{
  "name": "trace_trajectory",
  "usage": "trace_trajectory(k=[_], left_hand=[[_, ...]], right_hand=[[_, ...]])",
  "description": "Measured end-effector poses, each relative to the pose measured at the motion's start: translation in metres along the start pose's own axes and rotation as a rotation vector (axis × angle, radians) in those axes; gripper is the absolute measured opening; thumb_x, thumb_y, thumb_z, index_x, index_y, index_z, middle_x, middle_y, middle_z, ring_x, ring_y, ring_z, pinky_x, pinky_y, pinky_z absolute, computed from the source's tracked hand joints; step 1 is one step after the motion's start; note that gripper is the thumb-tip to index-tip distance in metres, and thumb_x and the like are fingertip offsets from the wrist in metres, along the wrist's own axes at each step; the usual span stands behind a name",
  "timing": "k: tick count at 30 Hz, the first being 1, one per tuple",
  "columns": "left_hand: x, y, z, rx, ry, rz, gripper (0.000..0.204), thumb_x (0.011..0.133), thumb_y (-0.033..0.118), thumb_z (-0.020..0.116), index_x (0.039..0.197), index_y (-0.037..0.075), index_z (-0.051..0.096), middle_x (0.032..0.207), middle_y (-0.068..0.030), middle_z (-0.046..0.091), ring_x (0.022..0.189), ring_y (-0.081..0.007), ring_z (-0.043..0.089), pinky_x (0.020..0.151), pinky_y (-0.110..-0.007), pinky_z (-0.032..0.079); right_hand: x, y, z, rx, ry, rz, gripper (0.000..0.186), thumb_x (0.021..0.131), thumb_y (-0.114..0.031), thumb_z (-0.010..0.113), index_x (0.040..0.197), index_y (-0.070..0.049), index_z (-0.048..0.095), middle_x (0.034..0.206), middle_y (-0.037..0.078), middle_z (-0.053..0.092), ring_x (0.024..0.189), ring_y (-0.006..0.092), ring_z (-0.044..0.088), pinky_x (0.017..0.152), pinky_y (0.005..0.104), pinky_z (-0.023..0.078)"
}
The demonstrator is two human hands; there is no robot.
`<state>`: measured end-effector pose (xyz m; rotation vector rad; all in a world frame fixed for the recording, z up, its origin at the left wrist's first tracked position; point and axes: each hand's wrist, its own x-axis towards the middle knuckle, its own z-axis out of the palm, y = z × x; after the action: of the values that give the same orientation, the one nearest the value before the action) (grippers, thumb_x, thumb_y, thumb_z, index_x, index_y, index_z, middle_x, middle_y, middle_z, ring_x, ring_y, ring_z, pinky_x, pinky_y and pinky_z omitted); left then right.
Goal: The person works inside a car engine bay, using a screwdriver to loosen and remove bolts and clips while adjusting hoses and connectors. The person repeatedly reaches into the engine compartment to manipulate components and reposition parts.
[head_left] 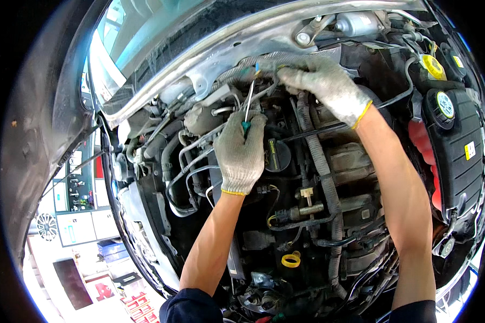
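I look down into a car's engine bay (328,177). My left hand (241,153), in a grey knit glove, grips a screwdriver (248,105) with a green handle; its thin metal shaft points up toward hoses and wiring at the back of the engine. My right hand (323,81), gloved the same way, reaches to the rear of the bay and pinches a wire or small connector near the blue fitting (257,68) under the cowl. A black oil filler cap (277,155) sits just right of my left hand.
A corrugated wiring loom (320,167) runs down the engine's middle. A yellow dipstick ring (291,260) lies low in the bay. A black battery cover (461,156) and yellow reservoir caps (432,65) stand at right. The raised hood (43,129) curves along the left; workshop shelves (91,226) show below it.
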<state>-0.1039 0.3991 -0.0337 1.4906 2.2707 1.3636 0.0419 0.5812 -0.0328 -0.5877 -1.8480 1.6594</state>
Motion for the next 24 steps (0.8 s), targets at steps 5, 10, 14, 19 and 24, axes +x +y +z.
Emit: trace_trajectory(k=[5,10,14,19,24], left_hand=[[0.002,-0.014,0.002,0.038,0.025,0.092,0.019,0.096,0.019,0.070,0.097,0.002,0.065,0.071,-0.0202,0.061,0.067,-0.0433,0.062,0.060,-0.046,0.046],[0.002,-0.013,0.004,-0.010,0.044,0.063,0.018,0.096,0.020,0.071,0.096,0.003,0.066,0.071,-0.0189,0.064,0.067,-0.0410,0.066,0.060,-0.046,0.049],[0.003,-0.013,0.004,0.009,0.061,0.049,0.016,0.094,0.020,0.071,0.093,0.004,0.068,0.070,-0.0171,0.064,0.066,-0.0390,0.067,0.060,-0.045,0.049],[0.003,-0.005,0.003,0.050,0.028,0.002,0.025,0.097,0.028,0.070,0.098,0.002,0.068,0.076,-0.0210,0.066,0.074,-0.0396,0.069,0.068,-0.044,0.052],[0.004,-0.004,0.010,0.015,0.063,0.049,0.022,0.097,0.027,0.070,0.097,0.005,0.068,0.073,-0.0198,0.067,0.071,-0.0413,0.069,0.064,-0.047,0.052]], right_hand=[[0.000,-0.001,0.001,0.120,0.133,0.053,0.029,0.101,-0.030,0.072,0.113,-0.003,0.076,0.097,0.000,0.071,0.092,0.0109,0.063,0.087,0.0288,0.051],[-0.004,-0.002,-0.011,0.374,0.171,0.138,0.031,0.100,-0.025,0.073,0.121,-0.002,0.074,0.108,0.001,0.073,0.100,0.0161,0.070,0.090,0.0331,0.057],[-0.007,-0.023,-0.021,-0.158,-0.010,0.142,0.028,0.101,-0.024,0.070,0.117,-0.003,0.076,0.110,0.002,0.074,0.096,0.0116,0.066,0.084,0.0279,0.053],[0.001,-0.022,-0.062,-0.138,-0.243,0.147,0.030,0.101,-0.029,0.069,0.118,-0.006,0.076,0.110,0.001,0.074,0.090,0.0075,0.061,0.082,0.0250,0.048],[0.005,-0.003,-0.072,-0.386,-0.058,0.158,0.033,0.104,-0.031,0.063,0.119,-0.004,0.072,0.115,0.009,0.075,0.096,0.0162,0.070,0.084,0.0289,0.055]])
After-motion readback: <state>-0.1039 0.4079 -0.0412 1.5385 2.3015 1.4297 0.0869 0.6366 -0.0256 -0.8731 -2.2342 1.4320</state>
